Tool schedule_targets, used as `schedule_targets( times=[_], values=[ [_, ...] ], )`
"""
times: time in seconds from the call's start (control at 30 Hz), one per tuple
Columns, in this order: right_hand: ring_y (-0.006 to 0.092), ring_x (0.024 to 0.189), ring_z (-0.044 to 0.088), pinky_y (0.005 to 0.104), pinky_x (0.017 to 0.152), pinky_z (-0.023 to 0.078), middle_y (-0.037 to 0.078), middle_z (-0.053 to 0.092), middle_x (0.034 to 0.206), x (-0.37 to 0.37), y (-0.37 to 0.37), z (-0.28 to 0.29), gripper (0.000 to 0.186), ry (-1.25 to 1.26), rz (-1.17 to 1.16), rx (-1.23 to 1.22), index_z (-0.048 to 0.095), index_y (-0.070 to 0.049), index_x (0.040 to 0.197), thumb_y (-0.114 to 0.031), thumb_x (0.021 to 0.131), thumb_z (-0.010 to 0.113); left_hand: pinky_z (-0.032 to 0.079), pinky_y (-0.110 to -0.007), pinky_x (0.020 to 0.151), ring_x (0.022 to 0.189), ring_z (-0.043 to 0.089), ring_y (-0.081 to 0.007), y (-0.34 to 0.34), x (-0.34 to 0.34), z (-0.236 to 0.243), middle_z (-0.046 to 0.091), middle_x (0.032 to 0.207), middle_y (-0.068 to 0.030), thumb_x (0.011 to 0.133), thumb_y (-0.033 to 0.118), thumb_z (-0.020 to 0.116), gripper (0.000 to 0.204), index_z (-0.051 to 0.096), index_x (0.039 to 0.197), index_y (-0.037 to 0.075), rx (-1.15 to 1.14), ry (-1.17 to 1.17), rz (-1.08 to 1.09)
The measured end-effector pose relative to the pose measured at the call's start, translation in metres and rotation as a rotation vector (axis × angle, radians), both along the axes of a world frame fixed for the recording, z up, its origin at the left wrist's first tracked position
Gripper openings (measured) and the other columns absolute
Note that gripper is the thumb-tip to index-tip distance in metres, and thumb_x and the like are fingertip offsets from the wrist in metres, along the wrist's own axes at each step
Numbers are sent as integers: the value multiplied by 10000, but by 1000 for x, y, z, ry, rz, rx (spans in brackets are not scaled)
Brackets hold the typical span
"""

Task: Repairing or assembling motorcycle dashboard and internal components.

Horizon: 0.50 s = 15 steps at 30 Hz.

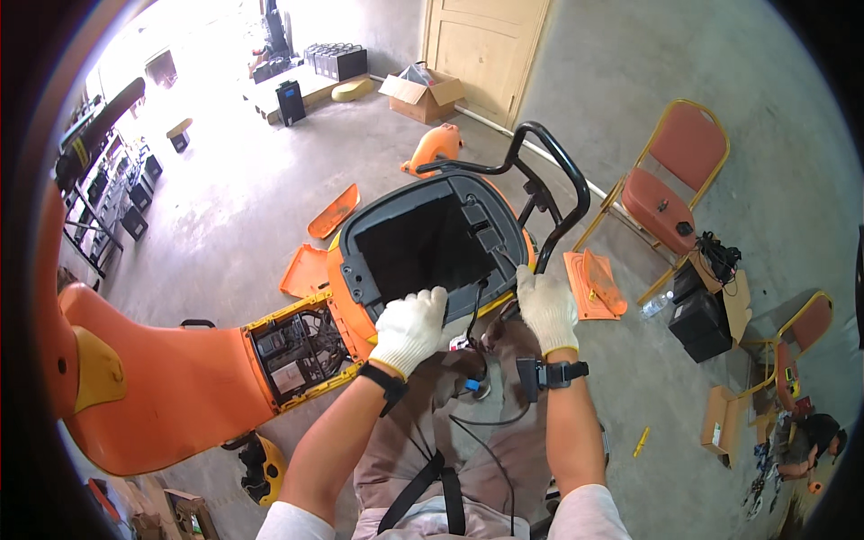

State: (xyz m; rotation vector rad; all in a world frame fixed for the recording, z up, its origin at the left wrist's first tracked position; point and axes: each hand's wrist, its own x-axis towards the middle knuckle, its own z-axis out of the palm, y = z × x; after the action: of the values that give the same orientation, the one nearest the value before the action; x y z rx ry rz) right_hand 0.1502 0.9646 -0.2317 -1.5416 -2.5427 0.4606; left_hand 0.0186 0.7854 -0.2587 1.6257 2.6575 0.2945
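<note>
An orange electric scooter (180,382) stands in front of me with its seat off. Its black storage tub (427,243) lies open and looks hollow. My left hand (409,328), in a white knit glove, grips the tub's near rim. My right hand (546,306), gloved too, holds the rim's right near corner beside the black rear grab rail (549,148). Black cables (474,315) hang from the tub between my hands. Both wrists wear black straps.
Orange body panels (335,211) lie on the concrete floor beyond the scooter, another panel (594,283) to the right. Two red folding chairs (670,175), black boxes (702,324), cardboard boxes (423,94) and a yellow door (481,45) stand around. A shelf rack (103,193) is at the left.
</note>
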Motion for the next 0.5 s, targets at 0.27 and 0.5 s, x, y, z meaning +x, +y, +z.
schedule_targets(
  times=[0.27, 0.5],
  values=[
    [473, 940, 676, 557, 864, 521, 269, 705, 936, 11, 21, 15, 680, 104, 150, 73, 748, -42, 963, -554, 1019, 304, 566, -472, 627, 788, 702, -333, 1, 0, -7, 665, 896, -134, 848, 662, 644, 626, 565, 1027, 67, 97, 51, 21],
    [436, 863, 682, 500, 787, 510, 256, 694, 840, 7, 62, 38, 742, -22, 311, -54, 743, -13, 852, -683, 936, 433, 570, -442, 705, 877, 701, -306, 2, 1, -3, 683, 945, -132, 846, 648, 645, 632, 585, 1102, 73, 17, 12, 41]
  ],
)
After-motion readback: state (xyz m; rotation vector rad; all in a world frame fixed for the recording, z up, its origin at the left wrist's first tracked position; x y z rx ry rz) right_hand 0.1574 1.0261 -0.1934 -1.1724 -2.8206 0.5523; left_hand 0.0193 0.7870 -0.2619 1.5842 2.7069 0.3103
